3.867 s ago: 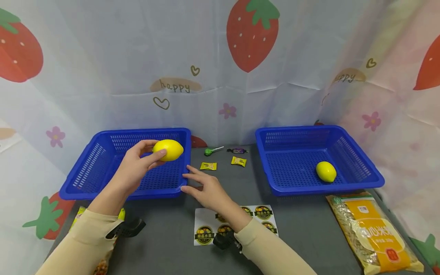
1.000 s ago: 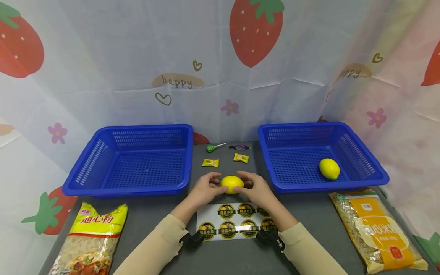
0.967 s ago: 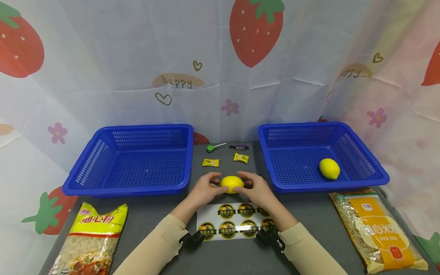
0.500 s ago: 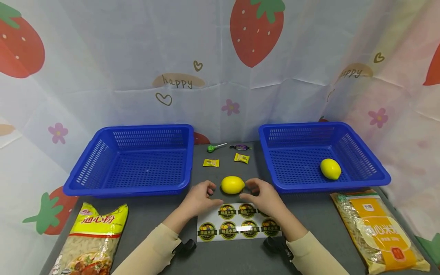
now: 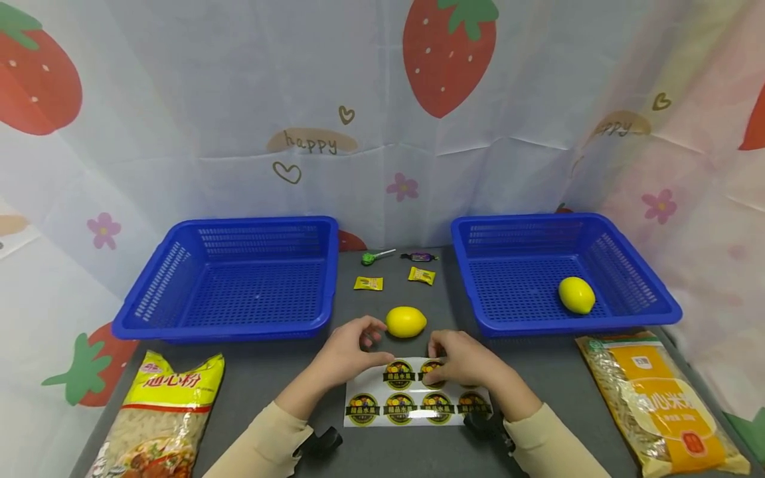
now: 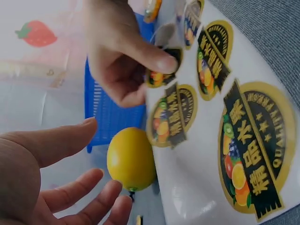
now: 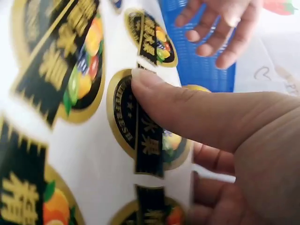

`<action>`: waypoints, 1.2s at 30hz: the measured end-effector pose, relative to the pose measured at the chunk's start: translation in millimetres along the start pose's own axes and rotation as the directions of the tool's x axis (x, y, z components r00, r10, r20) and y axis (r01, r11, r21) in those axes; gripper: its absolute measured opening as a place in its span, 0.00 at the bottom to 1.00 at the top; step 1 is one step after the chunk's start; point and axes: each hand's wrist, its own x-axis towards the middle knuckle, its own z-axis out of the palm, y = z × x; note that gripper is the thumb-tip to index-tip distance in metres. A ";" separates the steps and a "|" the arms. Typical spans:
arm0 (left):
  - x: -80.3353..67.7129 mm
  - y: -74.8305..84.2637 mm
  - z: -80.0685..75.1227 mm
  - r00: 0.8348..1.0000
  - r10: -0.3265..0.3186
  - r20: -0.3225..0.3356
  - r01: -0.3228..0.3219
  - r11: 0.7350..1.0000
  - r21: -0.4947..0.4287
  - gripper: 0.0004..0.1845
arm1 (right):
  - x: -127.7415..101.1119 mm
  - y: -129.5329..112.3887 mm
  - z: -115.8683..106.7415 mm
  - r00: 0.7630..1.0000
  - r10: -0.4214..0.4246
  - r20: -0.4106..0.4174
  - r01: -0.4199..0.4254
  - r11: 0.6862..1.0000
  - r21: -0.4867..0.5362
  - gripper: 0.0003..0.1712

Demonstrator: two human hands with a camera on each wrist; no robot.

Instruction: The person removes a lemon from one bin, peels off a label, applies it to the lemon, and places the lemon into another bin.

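My right hand [image 5: 469, 362] pinches the far edge of a white sheet of round fruit stickers [image 5: 412, 392]. In the right wrist view the thumb [image 7: 161, 96] presses on a sticker while the other fingers lie behind the sheet. The left wrist view shows the sheet [image 6: 187, 168] bent up from the table. My left hand [image 5: 346, 350] hovers at the sheet's far left corner, fingers apart and holding nothing. A yellow lemon [image 5: 406, 322] lies on the table just beyond the sheet, between the two hands and untouched.
Blue baskets stand left [image 5: 251, 328] and right [image 5: 574, 325]; a second lemon [image 5: 576, 295] lies in the right one. Between them are a lollipop [image 5: 368, 258], a purple candy [image 5: 420, 257] and yellow candies [image 5: 368, 283]. Pasta bags [image 5: 158, 418] [image 5: 663, 405] flank the sheet.
The left hand carried the lemon from the left basket to the table's middle. Both hands let it go there and drew back; the right hand then took the sticker sheet's far edge.
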 end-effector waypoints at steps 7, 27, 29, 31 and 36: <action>-7.7 5.9 1.5 0.989 0.150 0.003 -0.150 0.986 0.068 0.20 | 5.2 -4.4 -10.0 0.997 -0.063 0.052 0.057 0.992 0.113 0.16; -18.2 30.2 0.5 0.967 0.247 -0.063 -0.220 0.934 0.280 0.11 | 9.4 -9.2 -30.5 0.949 -0.263 0.173 0.195 0.923 0.333 0.08; -17.6 29.5 0.1 0.969 0.242 -0.052 -0.216 0.930 0.297 0.10 | 10.2 -7.3 -30.0 0.944 -0.277 0.178 0.203 0.915 0.348 0.08; -17.2 29.0 0.0 0.970 0.239 -0.048 -0.212 0.925 0.316 0.10 | 10.7 -5.8 -29.8 0.939 -0.293 0.182 0.213 0.907 0.363 0.08; -17.2 28.0 -0.1 0.968 0.243 -0.068 -0.207 0.918 0.338 0.09 | 11.0 -3.9 -29.7 0.932 -0.315 0.179 0.226 0.892 0.391 0.08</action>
